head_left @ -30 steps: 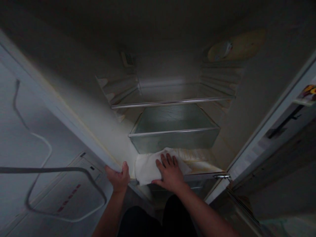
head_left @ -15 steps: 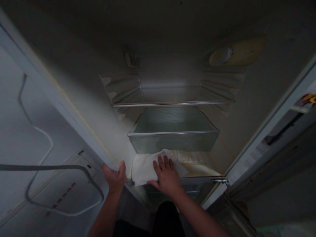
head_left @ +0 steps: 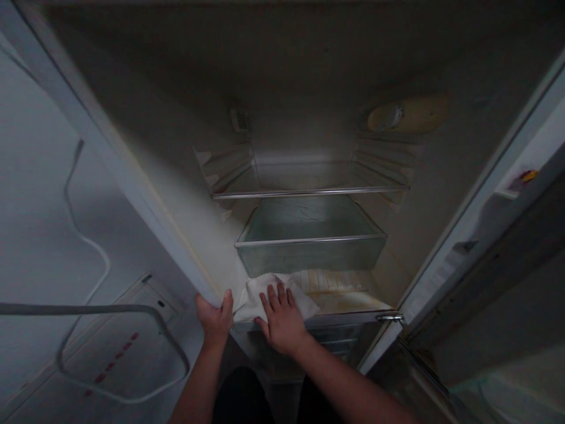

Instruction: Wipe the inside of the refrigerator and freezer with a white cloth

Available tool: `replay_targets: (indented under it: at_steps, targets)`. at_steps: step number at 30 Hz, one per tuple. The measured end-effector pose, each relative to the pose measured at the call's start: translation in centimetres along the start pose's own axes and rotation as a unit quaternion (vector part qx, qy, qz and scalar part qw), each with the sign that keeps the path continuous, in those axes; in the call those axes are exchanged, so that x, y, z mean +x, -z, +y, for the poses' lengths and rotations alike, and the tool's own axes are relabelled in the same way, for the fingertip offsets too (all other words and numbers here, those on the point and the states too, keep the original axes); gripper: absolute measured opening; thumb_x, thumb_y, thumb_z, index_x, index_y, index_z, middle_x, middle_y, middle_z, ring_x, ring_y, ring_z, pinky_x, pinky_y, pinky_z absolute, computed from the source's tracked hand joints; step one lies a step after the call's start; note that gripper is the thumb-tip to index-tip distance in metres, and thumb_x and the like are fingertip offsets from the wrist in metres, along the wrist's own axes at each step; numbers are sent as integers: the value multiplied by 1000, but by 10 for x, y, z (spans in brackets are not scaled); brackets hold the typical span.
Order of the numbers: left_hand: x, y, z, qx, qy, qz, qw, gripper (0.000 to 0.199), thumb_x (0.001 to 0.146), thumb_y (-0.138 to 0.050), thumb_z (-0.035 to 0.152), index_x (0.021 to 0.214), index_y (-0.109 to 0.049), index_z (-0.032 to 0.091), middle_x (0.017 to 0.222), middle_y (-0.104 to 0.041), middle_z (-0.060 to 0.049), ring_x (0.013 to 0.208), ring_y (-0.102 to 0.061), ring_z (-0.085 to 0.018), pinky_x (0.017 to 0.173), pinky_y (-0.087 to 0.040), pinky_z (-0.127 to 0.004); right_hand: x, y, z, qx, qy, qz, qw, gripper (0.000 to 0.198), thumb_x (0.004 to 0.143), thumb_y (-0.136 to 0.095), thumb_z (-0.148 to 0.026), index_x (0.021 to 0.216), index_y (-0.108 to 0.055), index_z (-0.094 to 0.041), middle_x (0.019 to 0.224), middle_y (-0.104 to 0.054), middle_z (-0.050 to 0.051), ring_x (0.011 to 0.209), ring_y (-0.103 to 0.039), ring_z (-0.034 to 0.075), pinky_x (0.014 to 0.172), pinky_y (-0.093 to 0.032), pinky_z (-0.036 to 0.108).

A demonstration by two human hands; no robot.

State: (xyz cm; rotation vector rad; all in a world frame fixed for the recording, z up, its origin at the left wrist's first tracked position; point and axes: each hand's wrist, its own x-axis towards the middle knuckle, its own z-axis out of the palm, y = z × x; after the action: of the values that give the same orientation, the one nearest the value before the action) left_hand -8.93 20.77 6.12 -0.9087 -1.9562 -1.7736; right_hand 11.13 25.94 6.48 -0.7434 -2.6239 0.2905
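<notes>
My right hand [head_left: 282,321] lies flat on a white cloth [head_left: 252,296], fingers stretched and spread. Under the cloth is the fridge's floor [head_left: 342,301], ribbed and stained yellowish, near its front lip. At the lower left, my left hand [head_left: 215,315] grips the front edge of the fridge's side wall [head_left: 176,250], thumb on the inner side. Just behind the cloth sits a clear greenish drawer [head_left: 309,256]. Which parts of the cloth the right palm covers cannot be seen.
A glass shelf [head_left: 309,192] spans the fridge above the drawer. On the upper right wall is a yellowed oval housing [head_left: 415,115]. The door [head_left: 485,235] stands open at right. A grey cable [head_left: 110,309] loops in front at left, beside a white panel with red lettering [head_left: 115,362].
My right hand and the cloth have shifted slightly left, and the cloth is more bunched. The left hand stays on the edge. The whole view has shifted a little.
</notes>
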Motion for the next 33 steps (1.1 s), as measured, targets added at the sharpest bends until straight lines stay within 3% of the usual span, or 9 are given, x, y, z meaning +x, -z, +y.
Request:
replay_targets:
  at_steps: [7,12,15,19,22,25,28,31,33]
  targets:
    - [-1,-4,-8,-44,11,-23,999,52,72,-73,57,101,-51,20,91,-63,-7,84,-66,-25,76,-57,-40,-1,-12,-5,-12,-20,24,999,64,107,-38,-50,159,-42,-14,166,-27,18,154,-23,43,124,-25,61]
    - [-3,-1,-4,-34,2,-37,999,55,73,-72,57,108,-52,20,92,-63,-7,84,-66,-25,75,-57,-39,-14,-5,0,13,-25,35,999,57,105,-44,-45,155,-48,-19,166,-34,11,154,-28,39,125,-25,58]
    - [-2,1,-2,-16,20,-53,998,60,73,-70,60,110,-51,17,91,-63,-9,85,-66,-27,78,-57,-43,-32,6,20,31,-70,64,995,50,104,-46,-39,150,-55,-21,161,-43,6,152,-35,32,126,-26,52]
    - [-2,2,2,-27,48,-79,995,65,72,-69,63,113,-49,17,98,-64,-12,88,-67,-29,80,-58,-45,-60,28,76,23,-187,145,971,51,102,-42,-36,145,-60,-14,158,-47,11,150,-38,34,124,-26,56]
    - [-2,4,7,-33,58,-76,995,64,72,-70,61,113,-49,17,98,-65,-12,86,-68,-29,81,-59,-46,-74,48,117,128,-267,246,923,63,99,-42,-54,134,-68,-9,146,-59,19,145,-46,35,123,-29,54]
    - [-3,5,11,-36,51,-60,996,63,71,-71,58,114,-50,17,98,-66,-12,88,-69,-28,79,-60,-44,-82,68,137,306,-370,362,799,84,93,-34,-77,126,-70,-9,128,-70,20,133,-58,31,118,-40,49]
    - [-3,7,12,-42,42,-73,996,63,72,-72,57,115,-49,17,99,-66,-11,89,-69,-28,78,-60,-42,-86,85,135,352,-422,462,696,97,95,-10,-78,142,-56,-7,141,-61,19,139,-53,26,119,-39,45]
    - [-3,8,10,-48,51,-97,993,63,74,-70,58,116,-48,17,101,-65,-12,91,-69,-28,81,-59,-42,-79,94,122,339,-435,509,661,94,96,-16,-77,145,-50,-5,150,-51,23,146,-44,27,124,-31,43]
    - [-4,6,8,-48,56,-99,992,65,74,-69,60,117,-47,17,102,-64,-12,92,-68,-28,84,-59,-43,-61,95,115,327,-414,496,689,90,95,-24,-75,145,-49,-5,151,-48,24,147,-41,28,125,-27,45]
